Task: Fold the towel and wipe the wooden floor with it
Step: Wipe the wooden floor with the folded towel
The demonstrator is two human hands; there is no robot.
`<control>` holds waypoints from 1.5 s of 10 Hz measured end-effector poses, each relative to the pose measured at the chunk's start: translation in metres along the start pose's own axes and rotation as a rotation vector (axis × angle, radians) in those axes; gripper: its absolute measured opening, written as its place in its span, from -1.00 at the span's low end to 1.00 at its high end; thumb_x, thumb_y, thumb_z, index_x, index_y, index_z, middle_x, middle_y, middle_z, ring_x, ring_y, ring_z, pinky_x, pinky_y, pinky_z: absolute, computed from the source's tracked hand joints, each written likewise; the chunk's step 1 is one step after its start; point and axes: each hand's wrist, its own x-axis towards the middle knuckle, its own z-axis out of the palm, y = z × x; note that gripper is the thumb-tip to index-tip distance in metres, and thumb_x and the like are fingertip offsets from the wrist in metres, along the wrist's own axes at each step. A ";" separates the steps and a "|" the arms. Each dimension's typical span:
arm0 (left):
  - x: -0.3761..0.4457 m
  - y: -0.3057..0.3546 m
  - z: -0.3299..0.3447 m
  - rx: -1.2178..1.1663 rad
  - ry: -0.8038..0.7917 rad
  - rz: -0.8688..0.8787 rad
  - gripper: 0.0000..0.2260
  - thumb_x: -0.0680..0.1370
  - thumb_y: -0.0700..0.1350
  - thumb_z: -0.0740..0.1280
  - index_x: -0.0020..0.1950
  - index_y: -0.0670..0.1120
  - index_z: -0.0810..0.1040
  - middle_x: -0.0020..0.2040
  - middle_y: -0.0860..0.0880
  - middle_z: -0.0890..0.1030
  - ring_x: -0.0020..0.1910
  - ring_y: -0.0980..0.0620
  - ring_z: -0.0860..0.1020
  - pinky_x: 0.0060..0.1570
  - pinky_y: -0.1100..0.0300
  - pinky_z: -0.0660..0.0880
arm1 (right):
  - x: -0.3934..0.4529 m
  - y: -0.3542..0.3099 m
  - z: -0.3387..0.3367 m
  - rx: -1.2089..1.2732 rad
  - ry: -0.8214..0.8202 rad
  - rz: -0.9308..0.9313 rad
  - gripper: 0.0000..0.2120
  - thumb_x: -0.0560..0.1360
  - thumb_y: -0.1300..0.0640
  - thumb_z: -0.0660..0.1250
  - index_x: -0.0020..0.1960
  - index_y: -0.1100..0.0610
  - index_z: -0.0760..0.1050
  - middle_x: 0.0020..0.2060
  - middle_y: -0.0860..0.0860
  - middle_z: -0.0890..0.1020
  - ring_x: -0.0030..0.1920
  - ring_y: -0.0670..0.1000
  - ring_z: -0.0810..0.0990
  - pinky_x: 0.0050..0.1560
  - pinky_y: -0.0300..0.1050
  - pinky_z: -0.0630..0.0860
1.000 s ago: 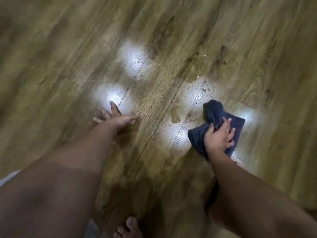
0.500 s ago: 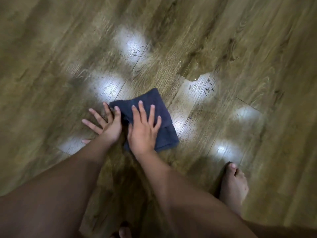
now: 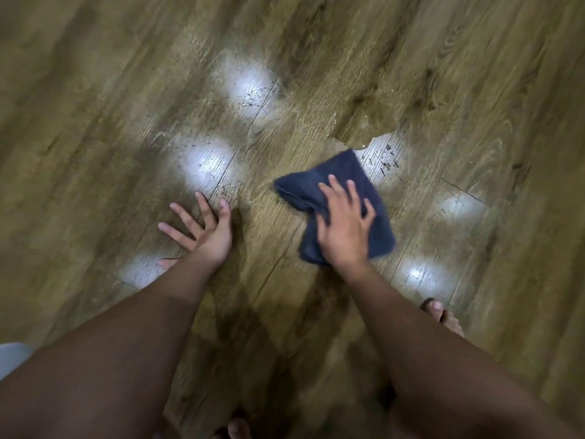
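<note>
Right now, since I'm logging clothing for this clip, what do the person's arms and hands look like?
Both arms are bare to the frame's edge: no sleeves. The left hand and right hand wear no gloves; no ring, watch or bracelet shows. Some pale fabric peeks in beside the left arm, garment unclear.

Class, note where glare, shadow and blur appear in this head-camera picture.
Head view: white glare patches gleam on the wooden floor; shadows under the arms darken the boards; the right hand and blue cloth are smeared by motion blur; the left hand looks sharper.
</note>
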 end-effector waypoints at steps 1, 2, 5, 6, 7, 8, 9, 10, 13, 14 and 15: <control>-0.005 -0.001 -0.004 1.389 -0.154 0.012 -0.34 0.68 0.21 0.03 0.59 -0.23 0.04 0.58 -0.34 -0.13 0.14 0.51 -0.65 0.32 -0.03 -0.62 | -0.020 0.059 -0.019 -0.012 0.071 0.201 -0.47 0.58 0.05 0.25 0.52 -0.13 0.22 0.58 -0.16 0.18 0.59 0.00 0.07 0.49 0.29 0.00; 0.008 -0.006 -0.016 1.786 -0.213 0.077 -0.26 0.59 0.35 -0.26 0.64 -0.08 -0.12 0.62 -0.18 -0.23 0.51 -0.01 -0.48 0.19 -0.02 -0.74 | -0.037 0.085 -0.026 0.048 0.209 0.388 -0.53 0.62 -0.01 0.20 0.51 -0.06 0.26 0.57 -0.10 0.25 0.59 0.04 0.10 0.48 0.28 0.01; 0.005 -0.005 -0.015 1.726 -0.197 -0.188 -0.20 0.32 0.57 -0.35 0.54 0.37 -0.28 0.61 0.07 -0.37 0.55 -0.19 -0.42 0.25 -0.56 -0.35 | -0.033 0.048 -0.008 0.212 0.364 0.576 -0.56 0.61 0.07 0.22 0.48 0.01 0.34 0.55 -0.07 0.29 0.60 0.12 0.07 0.52 0.22 -0.04; 0.004 -0.003 -0.018 1.806 -0.207 -0.093 -0.39 0.54 0.44 -0.19 0.57 0.34 -0.22 0.61 0.04 -0.37 0.56 -0.18 -0.40 0.30 -0.55 -0.33 | -0.035 0.042 -0.005 0.223 0.353 0.535 -0.55 0.61 0.07 0.23 0.49 -0.01 0.34 0.55 -0.06 0.29 0.59 0.12 0.06 0.52 0.22 -0.06; 0.017 0.021 -0.026 1.841 -0.070 0.158 -0.51 0.60 0.23 0.13 0.54 0.26 0.18 0.61 -0.04 0.01 0.56 -0.17 -0.01 0.34 -0.47 -0.01 | -0.034 0.035 -0.001 0.226 0.373 0.562 -0.55 0.60 0.05 0.25 0.49 -0.05 0.36 0.54 -0.08 0.31 0.58 0.11 0.11 0.50 0.21 -0.02; 0.056 0.064 -0.051 1.822 0.039 0.161 -0.28 0.50 0.26 0.30 0.57 0.29 0.00 0.64 0.02 -0.20 0.61 -0.12 -0.18 0.29 -0.57 -0.07 | -0.036 0.054 -0.006 0.129 0.318 0.456 -0.54 0.60 -0.08 0.25 0.49 -0.10 0.35 0.53 -0.05 0.31 0.50 0.18 0.21 0.43 0.28 0.09; 0.095 0.103 -0.088 1.732 0.054 -0.062 -0.03 0.38 0.40 0.37 0.56 0.34 -0.23 0.59 0.01 -0.41 0.56 -0.18 -0.39 0.40 -0.46 -0.23 | -0.038 0.084 -0.017 -0.076 0.242 0.381 -0.46 0.55 -0.30 0.22 0.49 -0.18 0.30 0.56 0.00 0.22 0.49 0.22 0.20 0.38 0.38 0.11; 0.107 0.105 -0.111 1.720 -0.062 -0.170 0.04 0.32 0.53 0.28 0.51 0.34 -0.38 0.54 -0.03 -0.52 0.48 -0.28 -0.50 0.42 -0.28 -0.36 | -0.031 0.075 -0.005 -0.072 0.270 0.492 -0.38 0.52 -0.35 0.14 0.52 -0.17 0.27 0.61 -0.01 0.15 0.58 0.17 0.08 0.43 0.37 0.02; 0.102 0.105 -0.103 1.728 -0.093 -0.201 -0.02 0.41 0.49 0.25 0.46 0.35 -0.47 0.47 -0.02 -0.61 0.42 -0.29 -0.58 0.38 -0.34 -0.39 | 0.010 -0.059 0.043 -0.001 0.308 0.387 -0.41 0.56 -0.27 0.12 0.55 -0.11 0.26 0.60 -0.04 0.18 0.61 0.15 0.03 0.50 0.33 -0.04; 0.096 0.105 -0.101 1.682 -0.106 -0.207 -0.04 0.44 0.45 0.28 0.48 0.35 -0.45 0.47 0.01 -0.62 0.42 -0.26 -0.60 0.38 -0.31 -0.41 | 0.027 -0.124 0.062 -0.044 0.224 0.206 -0.38 0.56 -0.24 0.14 0.56 -0.06 0.27 0.60 0.02 0.18 0.60 0.20 0.05 0.54 0.27 -0.02; 0.093 0.105 -0.094 1.668 -0.083 -0.204 -0.21 0.51 0.45 0.10 0.53 0.34 -0.37 0.53 -0.02 -0.53 0.46 -0.25 -0.54 0.39 -0.36 -0.39 | 0.027 -0.174 0.080 -0.113 0.109 -0.086 -0.36 0.55 -0.23 0.17 0.58 -0.03 0.24 0.61 0.05 0.15 0.60 0.22 0.02 0.57 0.25 -0.04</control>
